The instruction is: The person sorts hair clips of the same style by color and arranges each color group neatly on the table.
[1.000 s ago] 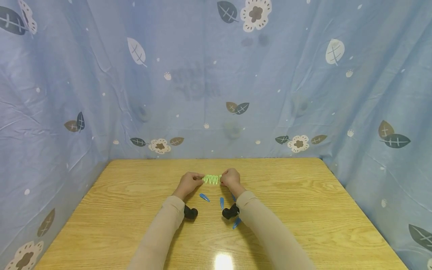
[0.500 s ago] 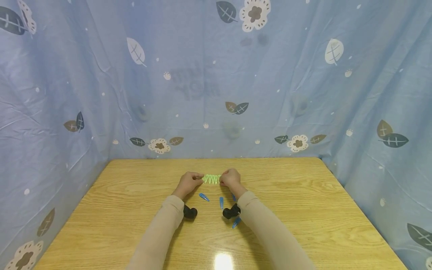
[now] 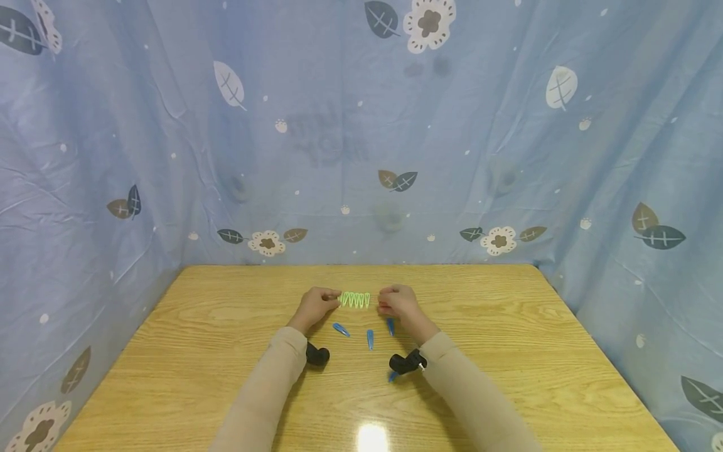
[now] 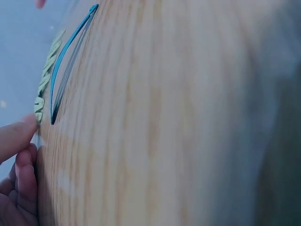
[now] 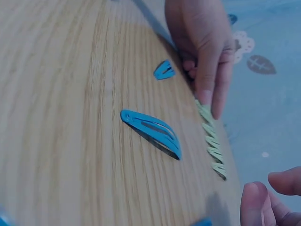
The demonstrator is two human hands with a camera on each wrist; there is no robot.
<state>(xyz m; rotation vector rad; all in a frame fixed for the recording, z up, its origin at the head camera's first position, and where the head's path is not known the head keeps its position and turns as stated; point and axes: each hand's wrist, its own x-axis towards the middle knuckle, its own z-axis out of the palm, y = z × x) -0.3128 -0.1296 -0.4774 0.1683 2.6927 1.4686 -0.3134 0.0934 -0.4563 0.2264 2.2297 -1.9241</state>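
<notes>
Left hand [image 3: 315, 306]: thumb and forefinger at the left end of the green clip row [image 3: 356, 300], touching it; the left wrist view shows other fingers curled. Cannot tell whether the end clip is pinched. Right hand [image 3: 402, 302]: just off the row's right end, holding nothing, thumb and fingertip apart with a gap.

Green clips: pale, slim, tapered pieces set side by side, wide ends away from the person; edge-on in the wrist views they read as a ridged zigzag strip. Lying near the far edge of the table [image 3: 226, 351], between the hands.

Nearer the person, four glossy blue clips [image 3: 369, 339], spaced apart at differing angles. Right wrist view: teardrop outline, slotted, slightly bowed. One is partly covered by a black rounded device [image 3: 404, 363] at the right wrist.

Sleeves [image 3: 265, 383]: plain beige. Table: yellowish, streaked wood grain. Behind: creased blue cloth [image 3: 339, 69], leaf and flower print.
</notes>
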